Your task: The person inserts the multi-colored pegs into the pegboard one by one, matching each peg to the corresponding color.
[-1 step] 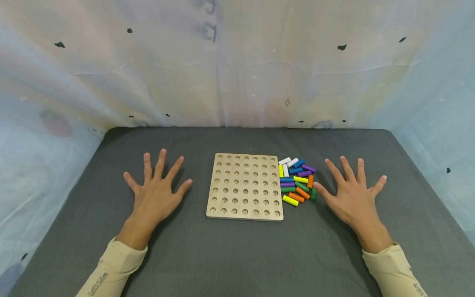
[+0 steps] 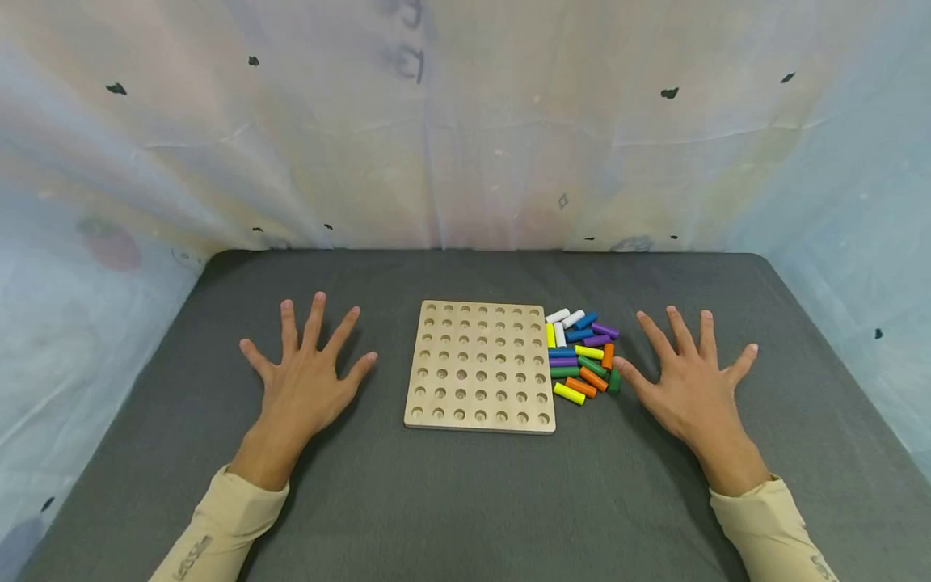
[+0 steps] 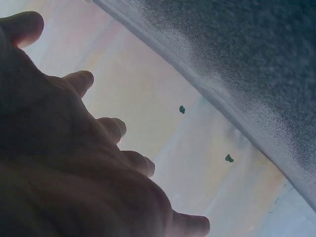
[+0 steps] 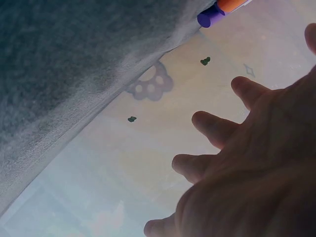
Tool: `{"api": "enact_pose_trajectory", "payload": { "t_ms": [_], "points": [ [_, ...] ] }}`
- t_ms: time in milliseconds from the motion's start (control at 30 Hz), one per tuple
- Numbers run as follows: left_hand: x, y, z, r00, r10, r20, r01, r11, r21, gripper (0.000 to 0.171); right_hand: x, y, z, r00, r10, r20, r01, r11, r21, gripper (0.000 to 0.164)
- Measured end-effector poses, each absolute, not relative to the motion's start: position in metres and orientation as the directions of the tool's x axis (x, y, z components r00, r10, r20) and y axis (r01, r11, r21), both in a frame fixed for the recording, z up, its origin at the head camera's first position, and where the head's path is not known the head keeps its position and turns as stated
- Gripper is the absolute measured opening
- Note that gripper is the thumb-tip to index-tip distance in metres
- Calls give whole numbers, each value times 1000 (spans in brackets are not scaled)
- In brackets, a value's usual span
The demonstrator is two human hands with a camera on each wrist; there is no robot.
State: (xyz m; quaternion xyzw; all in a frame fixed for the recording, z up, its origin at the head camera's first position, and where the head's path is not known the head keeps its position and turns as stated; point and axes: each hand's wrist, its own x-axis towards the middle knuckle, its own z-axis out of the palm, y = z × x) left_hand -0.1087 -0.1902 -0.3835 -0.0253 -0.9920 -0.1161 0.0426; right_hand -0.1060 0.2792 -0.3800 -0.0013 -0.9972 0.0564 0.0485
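A square wooden board (image 2: 471, 366) with rows of round holes lies in the middle of the grey table in the head view. Small coloured pegs (image 2: 589, 352) in white, yellow, blue, purple, green and orange lie in a loose pile along its right edge. To the left of the board, my left hand (image 2: 301, 388) is spread palm down and holds nothing. My right hand (image 2: 691, 392), fingers likewise spread, is right of the pile, its thumb tip close by a green peg (image 2: 615, 381). In the right wrist view a purple peg (image 4: 211, 17) shows at the top.
The grey cloth-covered table (image 2: 465, 501) reaches back to a pale curtain (image 2: 480, 162) with faded prints and dark marks. Curtain also hangs along the left and right sides.
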Motion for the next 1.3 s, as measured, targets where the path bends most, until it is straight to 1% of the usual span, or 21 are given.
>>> {"api": "enact_pose_trajectory", "payload": {
  "t_ms": [433,633,800,900,1000,1067,1133,1200,1300],
  "points": [
    [-109,-193,-385,-996,45,72,60,975,215,75,-110,279,-382,-993,-4,121,-20,992,-127,86],
    [-108,-194,-385,-997,47,65,60,974,218,73,-113,277,-384,-991,-39,125,-54,991,-122,84],
    [-106,-192,-382,-990,108,93,123,976,178,70,-113,277,-380,-987,-66,144,-80,992,-96,82],
    [-102,-185,-378,-978,198,70,207,961,184,71,-110,279,-377,-976,-140,166,-150,987,-53,78],
    [-97,-174,-372,-957,289,33,287,921,265,73,-108,283,-372,-940,-250,232,-271,961,-61,71],
    [-94,-168,-370,-940,341,0,316,873,372,74,-106,285,-367,-905,-319,282,-359,928,-101,64],
    [-93,-164,-369,-925,378,-48,310,820,481,76,-104,286,-360,-874,-370,316,-435,885,-165,57],
    [-91,-161,-369,-912,399,-97,280,777,564,77,-103,286,-352,-853,-409,325,-488,846,-215,51],
    [-91,-158,-371,-903,411,-125,253,745,617,76,-100,284,-339,-860,-424,283,-498,817,-289,44]
  ]
}}
